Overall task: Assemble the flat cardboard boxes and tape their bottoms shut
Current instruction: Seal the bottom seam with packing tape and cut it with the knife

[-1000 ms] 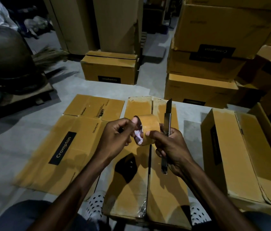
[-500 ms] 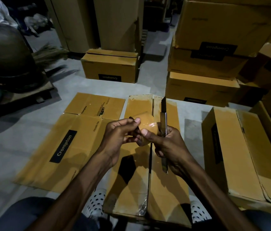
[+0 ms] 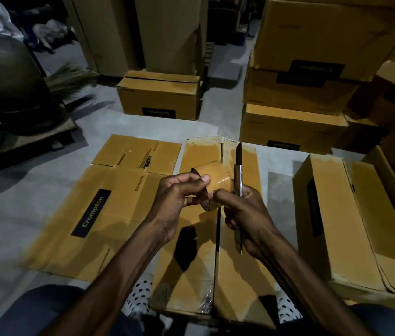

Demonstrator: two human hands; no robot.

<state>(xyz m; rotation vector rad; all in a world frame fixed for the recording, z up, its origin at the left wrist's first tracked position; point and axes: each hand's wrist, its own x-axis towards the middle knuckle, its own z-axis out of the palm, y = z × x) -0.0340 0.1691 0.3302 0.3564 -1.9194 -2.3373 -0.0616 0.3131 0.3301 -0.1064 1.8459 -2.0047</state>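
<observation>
A roll of brown tape (image 3: pixel 212 184) is held at the centre of the view, above an assembled box (image 3: pixel 240 270) whose flaps are closed along a middle seam. The roll is pinched by the left hand (image 3: pixel 177 198), whose grip is curled onto the roll's near edge, thumb on top. The right hand (image 3: pixel 245 214) is clamped around a utility knife (image 3: pixel 238 190), blade pointing to 12 o'clock, while its thumb is pressed on the tape's surface. The knife stands just beside the roll, at its 3 o'clock side.

A flat box (image 3: pixel 89 209) printed "Crompton" is laid on the floor at 9 o'clock, touching the assembled one. Another built box (image 3: pixel 351 229) is set at 3 o'clock. Stacked cartons (image 3: pixel 313 76) are piled at 1 o'clock, and a single closed carton (image 3: pixel 160 95) is seen at 12 o'clock. A broom (image 3: pixel 70 78) and dark, indistinct objects are found at 10 o'clock. Part of the box's seam is hidden by both forearms.
</observation>
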